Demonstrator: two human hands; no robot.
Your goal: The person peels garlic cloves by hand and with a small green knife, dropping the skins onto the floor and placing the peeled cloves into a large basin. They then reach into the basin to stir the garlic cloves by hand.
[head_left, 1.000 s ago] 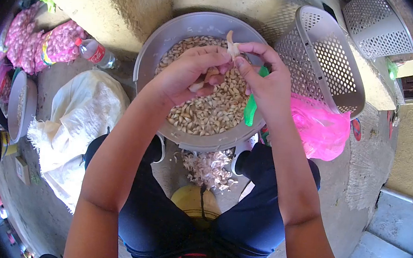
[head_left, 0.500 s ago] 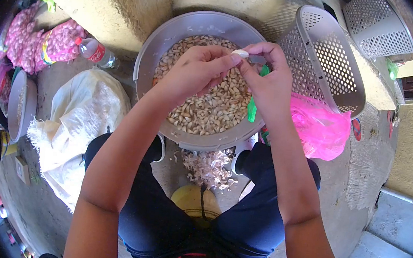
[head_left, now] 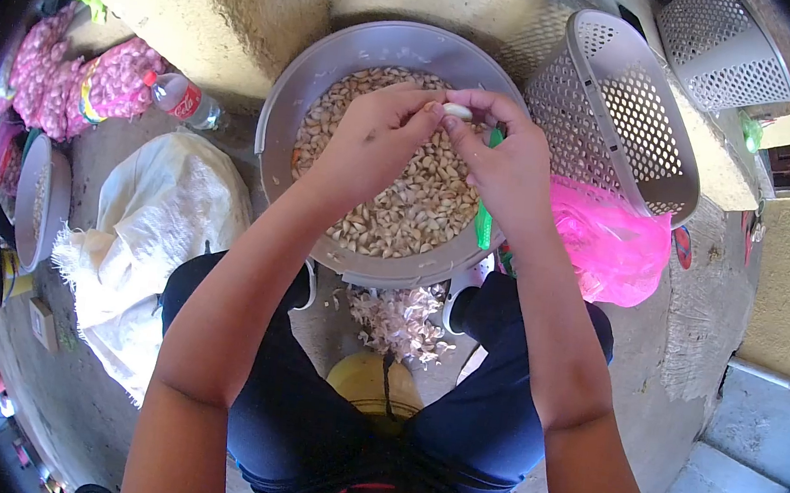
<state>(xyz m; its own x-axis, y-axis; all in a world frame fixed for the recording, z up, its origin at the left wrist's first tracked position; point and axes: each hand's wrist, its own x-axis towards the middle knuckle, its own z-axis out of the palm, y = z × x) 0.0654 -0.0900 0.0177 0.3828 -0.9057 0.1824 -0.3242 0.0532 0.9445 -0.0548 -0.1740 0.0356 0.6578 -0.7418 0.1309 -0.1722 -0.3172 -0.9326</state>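
Observation:
A pale peeled garlic clove (head_left: 457, 111) is pinched between the fingertips of both hands, above a grey tub (head_left: 313, 63). My left hand (head_left: 382, 131) is closed, its thumb and forefinger at the clove's left end. My right hand (head_left: 504, 152), also closed, grips the clove from the right with thumb and forefinger. Tucked in its palm is a small knife with a green handle (head_left: 483, 227); its blade is hidden. Below the hands, the tub holds many unpeeled garlic cloves (head_left: 408, 205).
Garlic skins (head_left: 402, 321) lie on the floor between my feet. Right of the tub are a perforated grey basket (head_left: 575, 102) and a pink plastic bag (head_left: 609, 248). A white sack (head_left: 171, 196), a cola bottle (head_left: 185, 101) and pink net bags of bulbs (head_left: 121, 78) are at left.
Both hands have shifted slightly down and left, and their fingertips have drawn closer together around the clove. The blade glimpsed by the right fingers before is now hidden.

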